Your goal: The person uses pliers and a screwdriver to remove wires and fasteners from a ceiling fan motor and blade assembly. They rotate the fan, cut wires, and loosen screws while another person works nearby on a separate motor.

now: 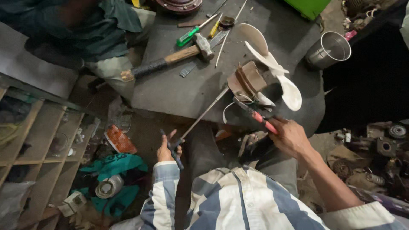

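My left hand grips the dark handle of a long screwdriver, whose thin metal shaft runs up and right to a small brown motor block on the dark worktable. A white plastic fan blade is attached to the motor. My right hand holds red-handled pliers whose jaws reach the wires at the motor's near side. Striped sleeves cover both my arms.
A hammer, a green-handled screwdriver, a yellow-handled tool and a flat file lie on the table. A steel cup stands at the right. Another person sits at the top left. Wooden shelves are on the left, motor parts on the right.
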